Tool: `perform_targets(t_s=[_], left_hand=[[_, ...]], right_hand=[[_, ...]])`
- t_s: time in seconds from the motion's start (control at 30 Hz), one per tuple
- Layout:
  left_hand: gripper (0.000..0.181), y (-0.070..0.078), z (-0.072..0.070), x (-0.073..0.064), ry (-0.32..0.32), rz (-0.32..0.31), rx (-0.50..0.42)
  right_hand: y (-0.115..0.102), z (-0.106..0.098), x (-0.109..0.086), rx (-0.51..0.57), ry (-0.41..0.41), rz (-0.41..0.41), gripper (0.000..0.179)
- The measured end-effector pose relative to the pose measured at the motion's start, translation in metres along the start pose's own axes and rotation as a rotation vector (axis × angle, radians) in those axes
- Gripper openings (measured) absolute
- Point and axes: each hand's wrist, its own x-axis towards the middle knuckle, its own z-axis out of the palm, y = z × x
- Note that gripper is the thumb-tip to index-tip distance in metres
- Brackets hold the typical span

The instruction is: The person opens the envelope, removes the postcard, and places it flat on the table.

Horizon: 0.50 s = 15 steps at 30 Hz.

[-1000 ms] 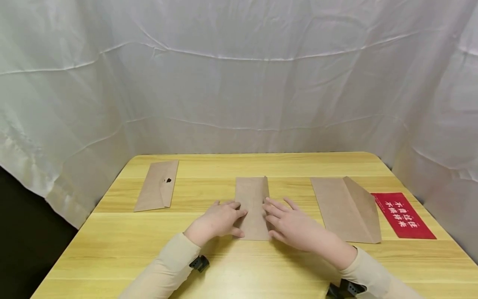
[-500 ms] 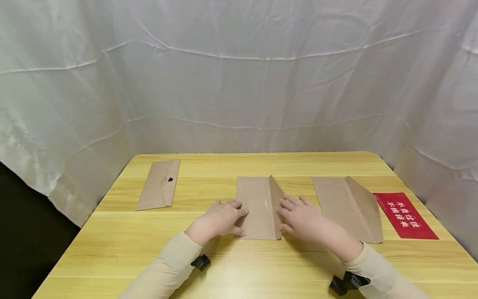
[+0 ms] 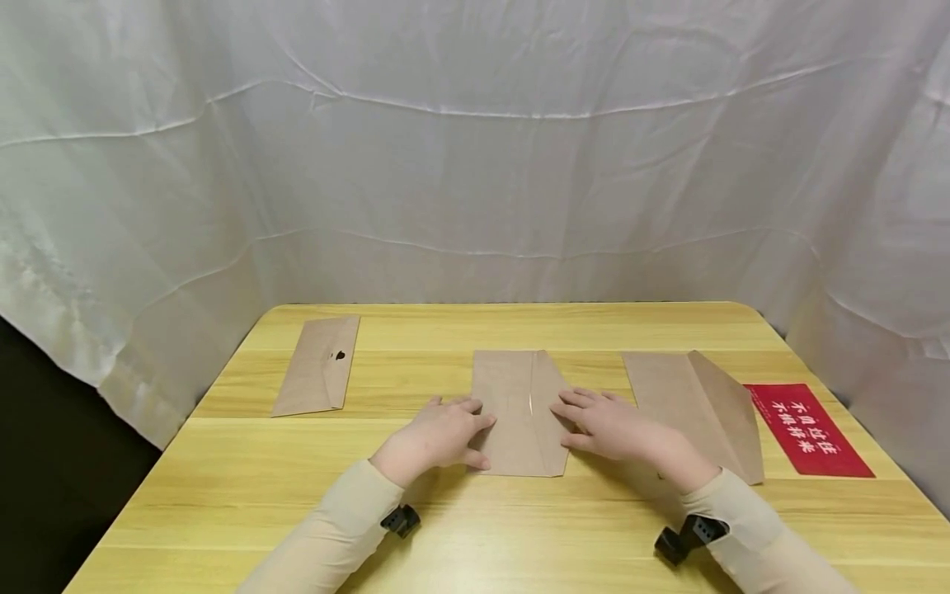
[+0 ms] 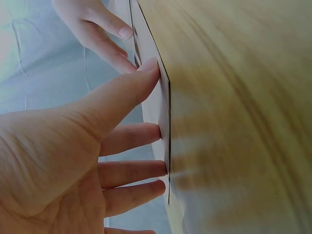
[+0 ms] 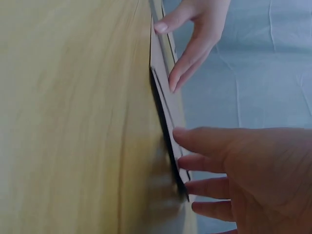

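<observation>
Booth-like space: pale drapes [image 3: 475,181], wood-grain table [image 3: 519,528].

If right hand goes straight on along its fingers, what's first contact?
Looks like the open flap of the middle brown envelope; the right hand may already touch it, depth unclear. Past the envelope's body: the left hand.

Left sleeve [image 3: 330,528]: was cream, wrist-length
Right sleeve [image 3: 760,536]: was also cream
Left wrist camera [image 3: 401,521]: was black, boxy
Right wrist camera [image 3: 703,531]: was black
</observation>
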Motion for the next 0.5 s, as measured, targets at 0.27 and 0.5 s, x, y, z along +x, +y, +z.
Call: perform_targets(t_s=[0.27,0.5], left_hand=[[0.072,0.001,-0.002,0.002,0.02,0.029,0.01],[0.066,0.009,-0.005,0.01,0.021,0.08,0.042]], right_hand=[[0.015,0.007,0.006,0.094,0.006,-0.012,0.07],[0.021,0.009,0.008,0.081,0.019,-0.027,0.074]])
